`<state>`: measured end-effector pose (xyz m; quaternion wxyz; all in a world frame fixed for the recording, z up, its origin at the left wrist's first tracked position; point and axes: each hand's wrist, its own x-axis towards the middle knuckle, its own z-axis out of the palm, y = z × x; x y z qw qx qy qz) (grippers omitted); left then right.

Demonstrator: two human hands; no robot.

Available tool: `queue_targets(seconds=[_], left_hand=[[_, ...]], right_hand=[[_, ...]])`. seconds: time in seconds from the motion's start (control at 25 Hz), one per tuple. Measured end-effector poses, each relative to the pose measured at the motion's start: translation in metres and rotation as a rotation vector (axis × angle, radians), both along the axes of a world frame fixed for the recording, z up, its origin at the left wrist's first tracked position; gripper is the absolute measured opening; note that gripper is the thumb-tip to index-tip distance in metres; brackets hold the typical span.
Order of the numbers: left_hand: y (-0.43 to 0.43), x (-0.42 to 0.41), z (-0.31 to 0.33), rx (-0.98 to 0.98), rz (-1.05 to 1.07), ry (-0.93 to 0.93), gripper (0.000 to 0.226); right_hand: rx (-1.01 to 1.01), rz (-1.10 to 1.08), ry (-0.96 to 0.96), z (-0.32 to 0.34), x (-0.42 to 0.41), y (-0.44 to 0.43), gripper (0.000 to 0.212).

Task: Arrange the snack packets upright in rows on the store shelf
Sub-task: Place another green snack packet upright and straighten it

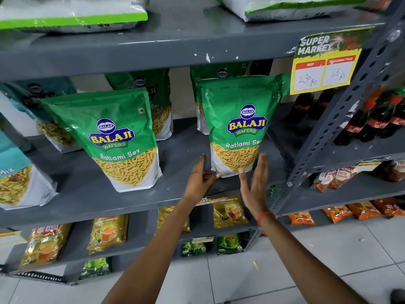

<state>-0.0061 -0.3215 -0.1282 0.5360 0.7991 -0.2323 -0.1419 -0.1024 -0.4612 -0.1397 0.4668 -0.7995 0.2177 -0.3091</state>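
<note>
A green Ratlami Sev packet (238,126) stands upright at the front of the grey shelf (92,194). My left hand (202,175) touches its lower left corner with thumb and fingertips. My right hand (254,181) is flat and spread against its lower right side, thumb on the bottom edge. A second Ratlami Sev packet (118,139) stands upright to the left, apart from both hands. Two more green packets (153,102) stand behind them, partly hidden. Teal mix packets (15,183) lean at the far left.
A yellow price tag (324,64) hangs from the upper shelf edge. A perforated grey upright (341,110) stands to the right, with cola bottles (377,119) beyond it. Tea packets (230,213) fill the lower shelves. White bags (72,14) lie on the top shelf.
</note>
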Motion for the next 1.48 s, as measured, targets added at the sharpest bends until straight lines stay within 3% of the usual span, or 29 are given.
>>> queue_targets(seconds=[0.16, 0.28, 0.36, 0.48, 0.56, 0.64, 0.72, 0.88, 1.48], left_hand=[[0.049, -0.028, 0.002, -0.032, 0.226, -0.387, 0.059], [0.096, -0.016, 0.018, -0.086, 0.397, -0.642, 0.064], [0.132, 0.001, 0.025, -0.051, 0.508, -0.706, 0.076], [0.195, 0.033, 0.018, 0.001, 0.547, -0.542, 0.103], [0.229, 0.058, 0.007, 0.013, 0.355, -0.28, 0.113], [0.247, 0.078, 0.003, 0.024, 0.13, -0.07, 0.108], [0.254, 0.094, -0.001, 0.059, 0.052, 0.029, 0.091], [0.243, 0.096, -0.007, 0.132, 0.14, 0.016, 0.063], [0.199, 0.071, -0.007, 0.183, 0.253, -0.03, 0.056]], right_hand=[[-0.188, 0.064, -0.256, 0.021, 0.024, 0.078, 0.052], [-0.201, 0.202, -0.279, 0.039, 0.059, 0.134, 0.051], [-0.127, 0.24, -0.232, 0.04, 0.08, 0.164, 0.056], [0.089, 0.33, -0.083, 0.025, 0.103, 0.2, 0.079], [0.183, 0.383, 0.005, 0.01, 0.111, 0.206, 0.09], [0.151, 0.383, 0.105, 0.003, 0.113, 0.2, 0.082], [0.118, 0.373, 0.201, -0.001, 0.117, 0.19, 0.059], [0.137, 0.401, 0.288, -0.001, 0.115, 0.167, 0.051], [0.199, 0.345, 0.313, 0.002, 0.099, 0.137, 0.051]])
